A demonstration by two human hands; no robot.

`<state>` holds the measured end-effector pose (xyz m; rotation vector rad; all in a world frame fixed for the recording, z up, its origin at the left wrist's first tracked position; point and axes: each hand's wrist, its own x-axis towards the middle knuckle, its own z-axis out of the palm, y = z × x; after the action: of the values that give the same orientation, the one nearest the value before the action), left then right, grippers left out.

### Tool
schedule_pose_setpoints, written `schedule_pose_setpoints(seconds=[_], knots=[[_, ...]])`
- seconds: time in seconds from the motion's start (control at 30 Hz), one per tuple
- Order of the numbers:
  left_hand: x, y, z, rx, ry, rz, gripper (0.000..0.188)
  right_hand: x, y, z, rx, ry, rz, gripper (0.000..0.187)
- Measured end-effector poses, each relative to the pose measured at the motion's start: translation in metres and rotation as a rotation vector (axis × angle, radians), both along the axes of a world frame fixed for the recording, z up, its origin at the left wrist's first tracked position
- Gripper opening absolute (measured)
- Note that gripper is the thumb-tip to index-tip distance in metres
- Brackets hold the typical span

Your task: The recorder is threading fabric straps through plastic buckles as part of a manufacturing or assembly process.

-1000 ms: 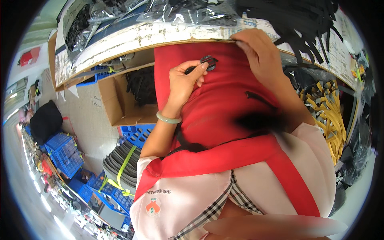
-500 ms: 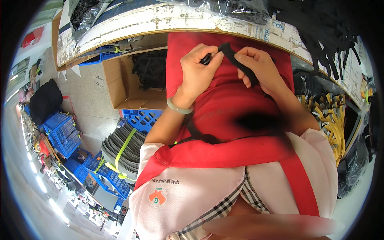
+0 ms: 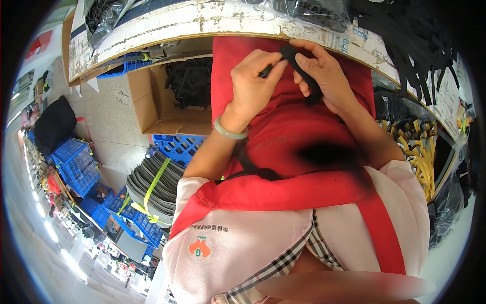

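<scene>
**Head view: black strap worked between both hands at the desk edge**

Head view. I log the left hand raised in front of the red apron, wrist bent back, a pale green bangle on it. Its fingers are pressed together in a pinch on a small black part at one end of the black strap; whether that part is a buckle or a clip I cannot tell. The right hand sits just beside it, palm turned toward the body, thumb and forefinger pinching the strap near its upper end, the remaining fingers curled behind it. The strap runs diagonally down across the right palm, just below the worn edge of the desk.

Judgement on doing this step well: keep the strap flat and untwisted, hold the small part steady with the left pinch, and let the right fingers guide the strap end close to the part, so it cannot buckle or slip aside

Around: a cardboard box of black straps below the desk, blue crates on the floor, yellow straps to the right
</scene>
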<state>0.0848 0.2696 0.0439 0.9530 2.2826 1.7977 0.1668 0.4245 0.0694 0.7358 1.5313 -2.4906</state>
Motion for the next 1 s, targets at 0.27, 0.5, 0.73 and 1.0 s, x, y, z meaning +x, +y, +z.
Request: schedule_pose_setpoints(seconds=[0.27, 0.5, 0.73, 1.0], knots=[[0.001, -0.008, -0.006, 0.307, -1.272, -0.091, 0.021, -0.002, 0.006, -0.008, -0.015, -0.026, 0.078, 0.021], [0.005, -0.004, 0.002, 0.374, -1.168, -0.073, 0.018, 0.009, -0.001, 0.024, 0.882, 0.6, -0.068, 0.015], [0.014, -0.006, 0.006, 0.284, -0.798, -0.052, 0.016, 0.011, 0.009, 0.02, 0.518, -0.122, 0.337, 0.021], [0.011, -0.016, 0.01, 0.309, -0.835, -0.081, 0.014, 0.001, 0.006, 0.006, -0.218, -0.121, 0.188, 0.02]])
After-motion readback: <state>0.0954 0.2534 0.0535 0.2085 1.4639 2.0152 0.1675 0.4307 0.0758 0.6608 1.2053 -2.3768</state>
